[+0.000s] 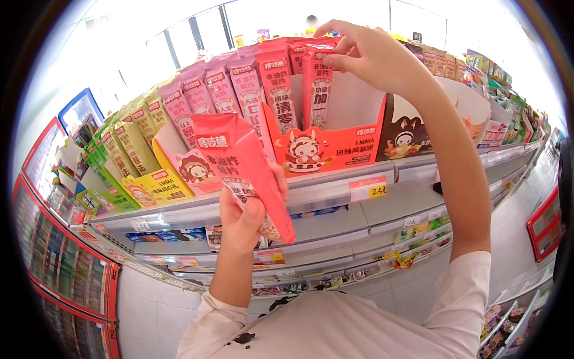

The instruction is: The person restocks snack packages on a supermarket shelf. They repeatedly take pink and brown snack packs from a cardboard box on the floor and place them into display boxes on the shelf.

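My left hand (pixel 244 220) grips a red potato-chip packet (pixel 242 161) in front of the shelf, thumb across its face and fingertips at its far edge. The packet tilts, its top leaning left. At the upper middle, my right hand (pixel 358 54) has its thumb and curled fingers at the top right edge of another red chip packet (pixel 317 89). That one stands upright in a red cardboard display box (pixel 329 150), its lower end hidden by the box front. More red packets (pixel 276 85) stand beside and behind it. White box wall shows to its right.
Pink packets (pixel 215 85), a yellow box (pixel 166 188) and a green box (pixel 119 197) line the shelf leftward. A black box (pixel 401 134) adjoins on the right. Below runs a shelf edge with a price tag (pixel 367 188). Red-framed cabinets (pixel 67 251) stand left. A blurred person (pixel 311 22) is beyond.
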Demonstrator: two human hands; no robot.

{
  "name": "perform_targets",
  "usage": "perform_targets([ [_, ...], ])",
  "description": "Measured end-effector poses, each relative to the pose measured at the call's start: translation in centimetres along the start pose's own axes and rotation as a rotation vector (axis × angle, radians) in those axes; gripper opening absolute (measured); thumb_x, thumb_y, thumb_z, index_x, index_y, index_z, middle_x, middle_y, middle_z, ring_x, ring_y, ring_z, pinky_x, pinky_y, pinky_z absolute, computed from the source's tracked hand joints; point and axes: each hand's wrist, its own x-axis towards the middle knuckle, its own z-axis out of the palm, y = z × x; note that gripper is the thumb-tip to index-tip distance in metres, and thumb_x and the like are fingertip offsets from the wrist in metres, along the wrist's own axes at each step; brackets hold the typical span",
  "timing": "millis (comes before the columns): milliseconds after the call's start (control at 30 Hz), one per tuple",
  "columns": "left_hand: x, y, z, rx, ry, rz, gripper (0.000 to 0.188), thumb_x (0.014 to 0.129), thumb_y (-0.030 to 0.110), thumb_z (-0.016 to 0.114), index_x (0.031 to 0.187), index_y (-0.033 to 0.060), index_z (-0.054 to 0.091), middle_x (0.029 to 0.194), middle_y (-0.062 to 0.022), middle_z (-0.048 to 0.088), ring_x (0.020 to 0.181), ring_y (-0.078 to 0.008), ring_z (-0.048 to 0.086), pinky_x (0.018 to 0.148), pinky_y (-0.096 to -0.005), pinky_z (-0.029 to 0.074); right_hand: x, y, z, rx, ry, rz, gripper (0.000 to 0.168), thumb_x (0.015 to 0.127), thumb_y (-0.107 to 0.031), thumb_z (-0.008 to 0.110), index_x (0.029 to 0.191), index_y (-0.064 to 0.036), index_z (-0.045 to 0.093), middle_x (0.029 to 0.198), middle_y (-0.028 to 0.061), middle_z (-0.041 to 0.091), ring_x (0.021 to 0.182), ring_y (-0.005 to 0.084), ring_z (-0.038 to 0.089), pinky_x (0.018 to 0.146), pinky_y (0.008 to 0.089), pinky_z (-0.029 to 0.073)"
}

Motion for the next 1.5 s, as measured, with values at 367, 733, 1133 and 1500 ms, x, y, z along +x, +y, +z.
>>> perform_targets([
  [367,-0.1,-0.2,0.9,-0.028,0.033,-0.028,0.067,0.093,0.058,0.066,0.124,0.0003,0.052,0.097,-0.0092,0.057,0.084,-0.0192,0.056,0.073,-0.0327,0.045,2.4,-1.8,1.9,-0.198,0.046,-0.097,0.026,0.093,-0.025,0.067,0.11,-0.005,0.069,0.078,0.014,0.072,0.07,0.029,0.068,0.07,0.0406,0.053],
  [733,-0.5,-0.1,0.4,-0.045,-0.026,-0.087,0.066,0.092,0.055,0.069,0.126,0.0,0.053,0.1,-0.0105,0.06,0.085,-0.0193,0.058,0.072,-0.0309,0.047,2.3,-1.1,3.2,-0.204,0.095,-0.116,0.027,0.094,-0.023,0.064,0.115,-0.006,0.066,0.076,0.0135,0.071,0.071,0.0294,0.07,0.073,0.0406,0.054],
  [1133,1.8,0.9,2.1,-0.211,0.042,-0.011,0.057,0.096,0.038,0.07,0.132,-0.0025,0.054,0.106,-0.0096,0.064,0.092,-0.015,0.061,0.076,-0.0298,0.051,-0.3,-1.9,-0.3,-0.063,0.043,0.043,0.043,0.099,-0.027,0.062,0.139,-0.012,0.057,0.093,0.0102,0.074,0.079,0.0209,0.069,0.077,0.0354,0.055],
  [1500,12.6,5.3,5.4,0.425,-0.132,0.204,0.044,0.095,0.032,0.072,0.128,0.0056,0.061,0.109,-0.0065,0.069,0.1,-0.0104,0.064,0.085,-0.0281,0.052,-1.9,-14.6,-7.0,0.535,0.277,0.177,0.051,0.094,-0.02,0.074,0.136,-0.001,0.052,0.107,0.013,0.07,0.087,0.014,0.068,0.075,0.0293,0.059],
])
